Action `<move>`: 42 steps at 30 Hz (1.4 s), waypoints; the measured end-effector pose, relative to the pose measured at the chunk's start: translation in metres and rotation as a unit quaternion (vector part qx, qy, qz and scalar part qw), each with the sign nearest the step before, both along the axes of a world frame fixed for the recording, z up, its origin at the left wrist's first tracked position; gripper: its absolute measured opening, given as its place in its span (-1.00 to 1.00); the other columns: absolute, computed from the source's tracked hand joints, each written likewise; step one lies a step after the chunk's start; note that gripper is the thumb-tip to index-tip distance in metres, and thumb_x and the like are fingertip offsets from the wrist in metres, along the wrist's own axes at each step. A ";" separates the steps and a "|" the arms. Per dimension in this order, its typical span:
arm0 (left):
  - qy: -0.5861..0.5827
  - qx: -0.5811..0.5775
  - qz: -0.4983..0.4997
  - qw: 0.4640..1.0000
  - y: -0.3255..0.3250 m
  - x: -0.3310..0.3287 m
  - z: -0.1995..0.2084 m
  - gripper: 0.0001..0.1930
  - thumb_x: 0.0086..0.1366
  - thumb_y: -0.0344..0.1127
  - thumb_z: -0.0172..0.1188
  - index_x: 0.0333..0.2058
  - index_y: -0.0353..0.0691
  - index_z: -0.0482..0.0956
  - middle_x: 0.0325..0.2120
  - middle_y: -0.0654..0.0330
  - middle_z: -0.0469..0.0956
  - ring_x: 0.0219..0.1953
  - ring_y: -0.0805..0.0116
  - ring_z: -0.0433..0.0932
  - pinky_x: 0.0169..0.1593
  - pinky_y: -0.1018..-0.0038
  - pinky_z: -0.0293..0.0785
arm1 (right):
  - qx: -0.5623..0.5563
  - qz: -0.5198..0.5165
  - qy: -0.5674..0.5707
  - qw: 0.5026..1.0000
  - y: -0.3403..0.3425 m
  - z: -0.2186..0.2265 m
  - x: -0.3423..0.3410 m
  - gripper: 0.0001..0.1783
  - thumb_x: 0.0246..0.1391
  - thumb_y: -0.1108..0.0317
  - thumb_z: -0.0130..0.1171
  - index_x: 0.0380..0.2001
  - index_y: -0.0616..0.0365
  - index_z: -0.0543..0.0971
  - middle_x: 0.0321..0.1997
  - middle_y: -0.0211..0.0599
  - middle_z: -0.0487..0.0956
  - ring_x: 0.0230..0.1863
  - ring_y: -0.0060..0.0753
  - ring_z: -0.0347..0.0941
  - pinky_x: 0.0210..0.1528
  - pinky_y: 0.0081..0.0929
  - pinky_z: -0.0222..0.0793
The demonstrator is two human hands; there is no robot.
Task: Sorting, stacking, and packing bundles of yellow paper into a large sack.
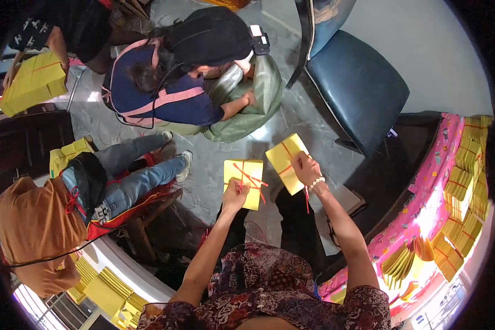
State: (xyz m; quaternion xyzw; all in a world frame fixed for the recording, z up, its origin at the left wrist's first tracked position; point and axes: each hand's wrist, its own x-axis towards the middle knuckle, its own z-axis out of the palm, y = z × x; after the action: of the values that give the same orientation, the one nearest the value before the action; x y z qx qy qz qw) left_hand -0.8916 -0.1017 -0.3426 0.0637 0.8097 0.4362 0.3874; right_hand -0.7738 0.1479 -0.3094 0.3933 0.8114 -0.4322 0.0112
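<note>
My left hand (235,196) is closed on a yellow paper bundle (253,202), gripping it where the red ribbon ties cross on top. Loose red ends stick out to the right of those fingers. To its right and slightly farther off, a second yellow bundle (280,158) hangs tilted from my right hand (308,170), which is closed at its red tie. A red end dangles below that hand. The two bundles are apart, both held above my lap and the grey floor. Fingertips of both hands are partly hidden.
A person crouches ahead with a green sack (267,102). A dark padded chair (357,82) stands right of the sack. Stacked yellow bundles (459,187) lie on pink cloth at right. Another person sits left; a third holds yellow bundles (36,82) at far left.
</note>
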 end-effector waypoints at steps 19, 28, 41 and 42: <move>-0.035 -0.020 -0.019 0.999 0.018 -0.008 -0.177 -0.68 0.10 -0.21 0.19 -0.37 -0.25 0.25 -0.61 0.30 0.31 -0.56 0.50 0.31 -0.43 0.53 0.32 | -0.111 -0.043 -0.002 0.993 0.038 -0.263 -0.194 -0.66 -0.06 0.11 0.06 -0.33 0.16 0.49 -0.48 -0.10 0.55 -0.37 -0.15 0.51 -0.27 -0.29 0.39; 0.000 -0.059 -0.104 0.993 0.051 -0.029 -0.224 -0.63 0.01 -0.16 0.16 -0.33 -0.30 0.30 -0.56 0.08 0.46 -0.47 0.18 0.50 -0.39 0.31 0.39 | -0.069 -0.170 -0.147 0.972 0.097 -0.328 -0.182 -0.64 -0.10 0.15 0.03 -0.30 0.19 0.48 -0.33 -0.11 0.56 -0.27 -0.22 0.49 -0.20 -0.32 0.36; 0.053 0.010 -0.129 0.990 0.083 -0.036 -0.277 -0.50 0.03 -0.07 0.23 -0.22 -0.32 0.27 -0.44 0.03 0.47 -0.38 0.11 0.49 -0.31 0.30 0.41 | -0.277 -0.188 0.005 0.942 0.101 -0.364 -0.274 -0.77 -0.11 0.36 0.00 -0.75 0.18 0.38 -0.76 -0.38 0.38 -0.78 -0.55 0.28 -0.77 -0.56 0.19; 0.070 0.006 -0.140 0.988 0.078 -0.035 -0.288 -0.46 0.05 -0.07 0.24 -0.17 -0.31 0.23 -0.36 0.02 0.45 -0.32 0.15 0.48 -0.26 0.33 0.40 | -0.284 -0.176 0.011 0.942 0.096 -0.382 -0.286 -0.77 -0.11 0.36 0.00 -0.75 0.18 0.38 -0.76 -0.38 0.38 -0.78 -0.55 0.28 -0.77 -0.56 0.19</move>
State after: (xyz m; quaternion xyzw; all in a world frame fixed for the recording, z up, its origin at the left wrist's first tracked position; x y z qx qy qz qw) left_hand -0.9267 -0.0234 -0.6306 0.2091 0.8151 0.3768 0.3871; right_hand -1.0602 0.2443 -0.6917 0.5054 0.5728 -0.6443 0.0371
